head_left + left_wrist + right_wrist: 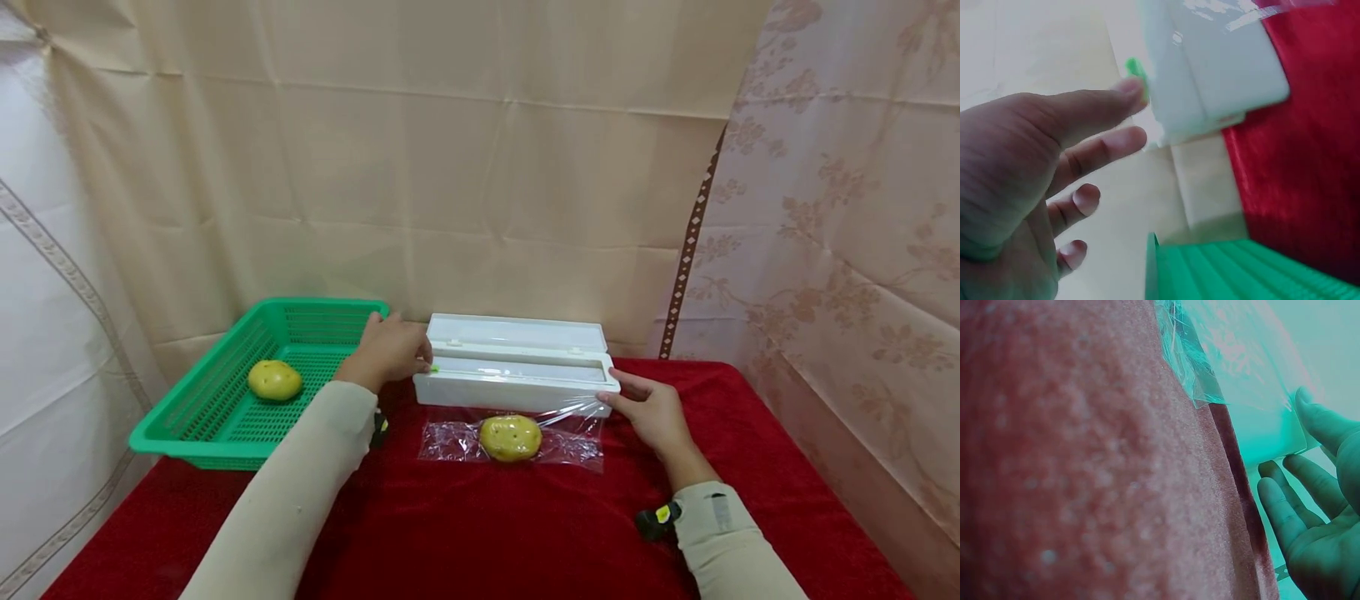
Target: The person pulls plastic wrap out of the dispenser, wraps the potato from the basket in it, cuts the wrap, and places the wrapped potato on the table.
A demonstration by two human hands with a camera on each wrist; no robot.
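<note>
A white cling film box (pixel 517 392) lies on the red cloth with its lid (pixel 517 332) raised. Clear film (pixel 577 450) comes out over its front edge and lies across a yellow potato (pixel 510 438). At the box's left end my left hand (pixel 388 352) has its thumb on a small green slider (pixel 1136 67), the index fingertip close by; the other fingers are loosely bent. My right hand (pixel 654 417) holds the opposite end, thumb at the front corner where the film is, fingers at the end face (pixel 1272 440).
Left of the box stands a green plastic basket (pixel 180 448) with a second potato (pixel 274 381) in it. A beige curtain (pixel 450 167) hangs behind the red-covered table (pixel 480 533), and a floral curtain (pixel 847 250) runs along the right side.
</note>
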